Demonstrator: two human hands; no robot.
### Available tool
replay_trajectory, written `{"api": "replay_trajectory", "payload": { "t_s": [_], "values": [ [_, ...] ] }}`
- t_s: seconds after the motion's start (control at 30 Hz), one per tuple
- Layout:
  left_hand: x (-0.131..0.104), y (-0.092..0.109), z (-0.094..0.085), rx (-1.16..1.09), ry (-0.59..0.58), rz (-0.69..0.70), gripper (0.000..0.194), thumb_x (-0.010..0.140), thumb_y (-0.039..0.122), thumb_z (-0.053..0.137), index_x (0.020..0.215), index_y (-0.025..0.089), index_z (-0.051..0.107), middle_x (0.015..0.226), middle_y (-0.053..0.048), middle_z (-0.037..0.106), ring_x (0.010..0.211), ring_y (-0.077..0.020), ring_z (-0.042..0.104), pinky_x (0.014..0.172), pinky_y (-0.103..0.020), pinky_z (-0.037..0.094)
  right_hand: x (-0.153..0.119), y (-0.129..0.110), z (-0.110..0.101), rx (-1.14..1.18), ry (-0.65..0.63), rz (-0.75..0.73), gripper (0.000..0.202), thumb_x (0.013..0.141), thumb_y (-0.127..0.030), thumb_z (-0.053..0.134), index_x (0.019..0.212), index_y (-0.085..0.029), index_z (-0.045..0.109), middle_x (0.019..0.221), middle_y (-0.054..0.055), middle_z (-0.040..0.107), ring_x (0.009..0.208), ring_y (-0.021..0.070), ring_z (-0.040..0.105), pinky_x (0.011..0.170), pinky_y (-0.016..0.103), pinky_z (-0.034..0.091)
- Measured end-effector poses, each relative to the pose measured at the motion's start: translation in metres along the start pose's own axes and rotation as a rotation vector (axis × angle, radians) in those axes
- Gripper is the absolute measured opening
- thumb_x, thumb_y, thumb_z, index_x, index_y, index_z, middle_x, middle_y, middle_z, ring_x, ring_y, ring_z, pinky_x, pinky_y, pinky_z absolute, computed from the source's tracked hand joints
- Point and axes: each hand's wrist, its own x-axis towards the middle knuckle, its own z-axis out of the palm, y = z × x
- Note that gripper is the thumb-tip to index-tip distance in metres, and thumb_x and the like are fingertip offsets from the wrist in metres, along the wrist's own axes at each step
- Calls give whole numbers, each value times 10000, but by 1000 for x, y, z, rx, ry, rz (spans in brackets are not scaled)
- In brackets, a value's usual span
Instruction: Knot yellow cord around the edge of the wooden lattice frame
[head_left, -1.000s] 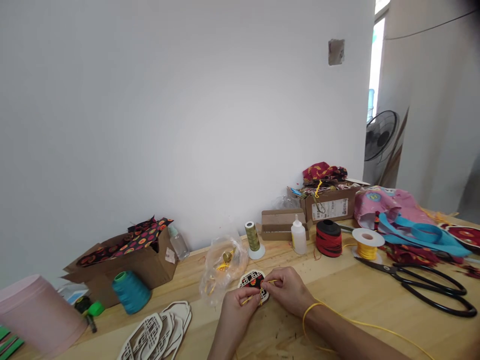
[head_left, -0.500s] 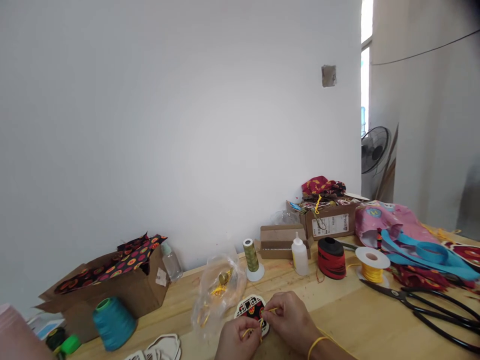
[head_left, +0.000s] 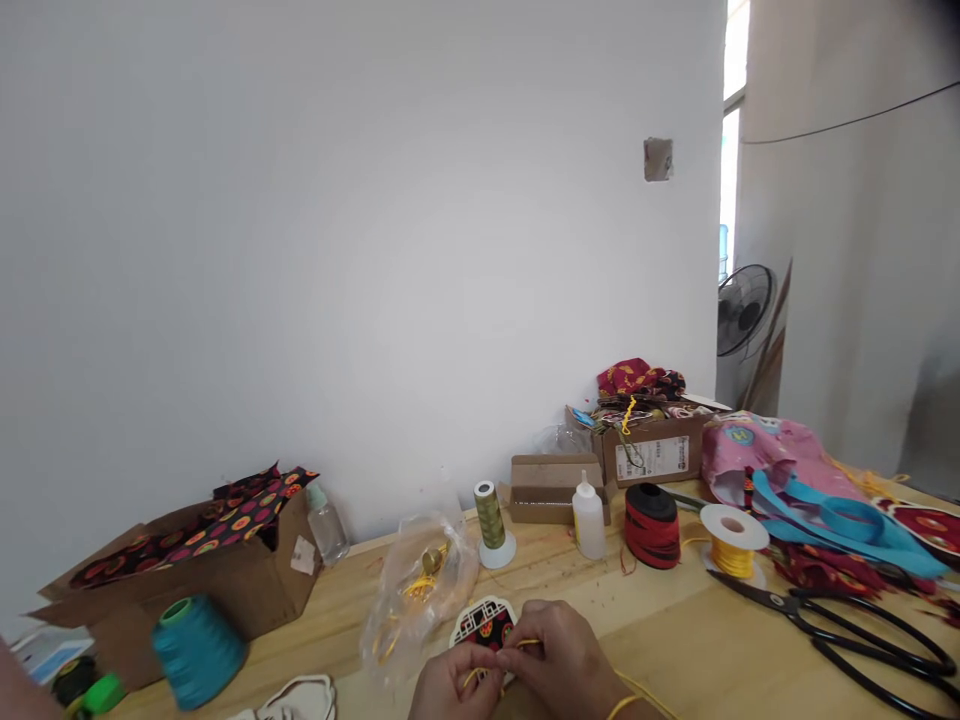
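Note:
My left hand [head_left: 459,682] and my right hand [head_left: 555,655] meet at the bottom middle, fingertips pinched together on a thin yellow cord [head_left: 529,643]. The cord loops out of both hands and runs back past my right wrist. Just behind the fingers lies a white lattice-edged ornament [head_left: 484,612] with a dark, red-patterned cloth centre. My hands cover its near part. Whether the cord is fastened to it I cannot tell.
Left of the hands lies a clear plastic bag [head_left: 409,590]. Behind stand an olive thread spool [head_left: 490,522], a glue bottle [head_left: 589,520] and a red thread cone [head_left: 651,525]. To the right are a yellow cord spool [head_left: 733,545] and black-handled scissors [head_left: 825,620]. A cloth-filled box [head_left: 292,590] sits left.
My hands have come closer together, their fingertips now touching at the cord. The whole view has shifted slightly, with the table things appearing a little further left.

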Motion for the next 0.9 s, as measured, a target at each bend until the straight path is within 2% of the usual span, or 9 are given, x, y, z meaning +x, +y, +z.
{"api": "replay_trajectory", "payload": {
  "t_s": [0.23, 0.37, 0.57, 0.67, 0.9],
  "values": [
    [-1, 0, 3, -46, -1, 6, 158, 532, 294, 614, 502, 139, 618, 474, -9, 612, 489, -141, 540, 476, -202, 397, -2, -5, -3, -51, 65, 36, 77, 657, -286, 593, 662, -271, 668, 629, -18, 622, 591, 101, 536, 497, 176, 292],
    [-3, 2, 1, -82, -9, 1, 162, 537, 300, 613, 547, 140, 637, 503, -10, 625, 501, -141, 540, 480, -202, 397, -1, -2, -2, -19, 80, 30, 95, 663, -297, 582, 670, -261, 670, 621, -13, 621, 580, 97, 530, 493, 169, 298],
    [-4, 8, -4, -99, -34, 41, 190, 543, 330, 623, 579, 147, 659, 564, -32, 661, 555, -160, 568, 525, -218, 428, -1, -2, 0, -9, 21, 6, 103, 654, -287, 583, 673, -245, 676, 593, -11, 614, 544, 94, 508, 468, 167, 288],
    [-4, 11, -5, -74, -91, 24, 192, 559, 332, 617, 603, 152, 665, 588, -36, 673, 564, -165, 578, 529, -220, 435, 0, -3, 0, -24, 15, 2, 112, 653, -285, 584, 643, -223, 676, 581, -6, 611, 536, 92, 500, 464, 166, 280],
    [-1, 5, -5, -44, -112, -26, 192, 566, 309, 600, 581, 123, 643, 569, -42, 656, 554, -151, 563, 524, -210, 417, 0, -4, -1, -86, 32, 0, 104, 651, -280, 588, 608, -225, 665, 582, -16, 617, 529, 83, 495, 459, 168, 251]
  ]
}}
